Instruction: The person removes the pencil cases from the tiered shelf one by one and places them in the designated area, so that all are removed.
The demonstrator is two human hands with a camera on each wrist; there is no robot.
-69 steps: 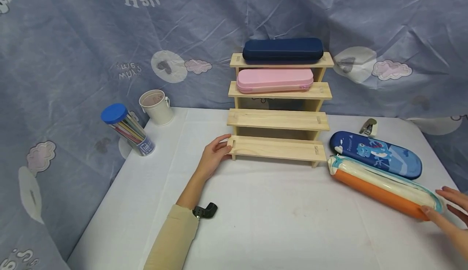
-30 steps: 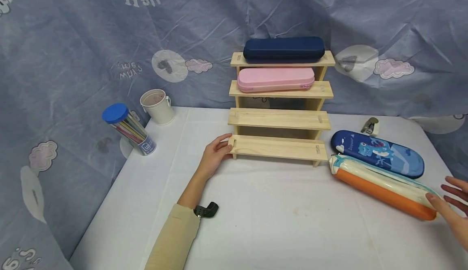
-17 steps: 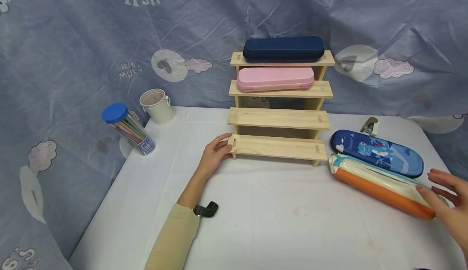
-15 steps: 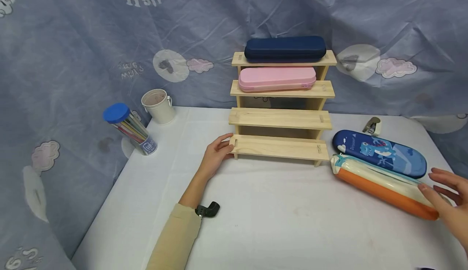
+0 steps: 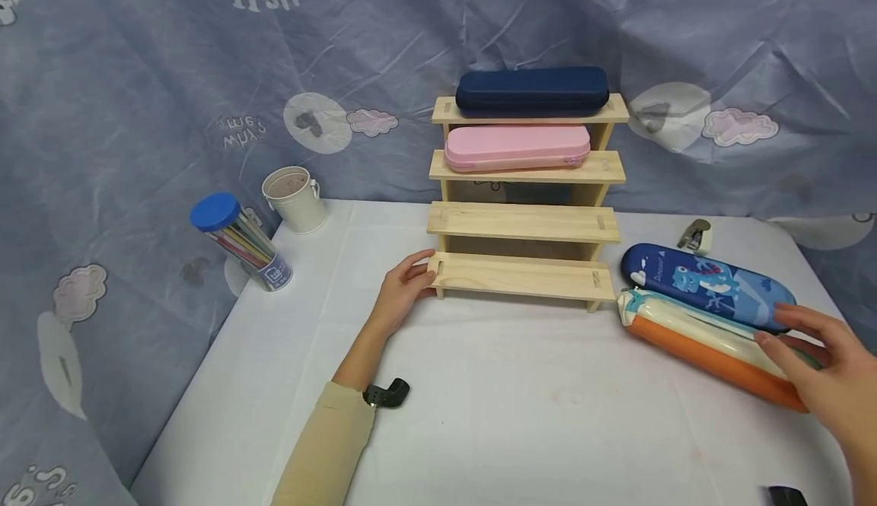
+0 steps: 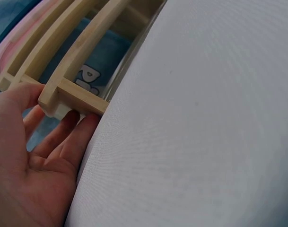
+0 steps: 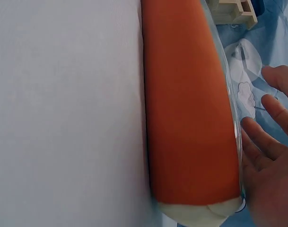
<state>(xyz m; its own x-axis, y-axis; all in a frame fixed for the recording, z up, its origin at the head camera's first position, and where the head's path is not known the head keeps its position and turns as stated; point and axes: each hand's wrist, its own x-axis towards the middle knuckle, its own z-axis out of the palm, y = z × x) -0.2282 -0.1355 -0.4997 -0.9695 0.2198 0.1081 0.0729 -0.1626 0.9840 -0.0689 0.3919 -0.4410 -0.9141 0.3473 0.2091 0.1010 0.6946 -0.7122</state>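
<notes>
A tiered wooden shelf [image 5: 524, 278] stands at the back of the table. My left hand [image 5: 400, 293] holds the left end of its lowest board; in the left wrist view thumb and fingers [image 6: 63, 137] touch that end from two sides. My right hand [image 5: 832, 369] hovers, fingers spread, above the right end of a cream-and-orange pencil case [image 5: 712, 361], hiding part of it. The right wrist view has the orange side [image 7: 191, 104] close up, the fingers beside it and not closed round it. Against its far side lies a blue dinosaur pencil case [image 5: 706, 285].
A navy pencil case [image 5: 531, 91] lies on the top board, a pink pencil case [image 5: 517, 146] on the one below. At the left stand a white bucket [image 5: 294, 200] and a blue-lidded tube of pencils [image 5: 240, 240]. A stapler [image 5: 695, 237] sits behind the dinosaur case.
My right hand has come leftward from the right edge, off the tip of the cream-and-orange case to above its right end. The left hand and the shelf stay put.
</notes>
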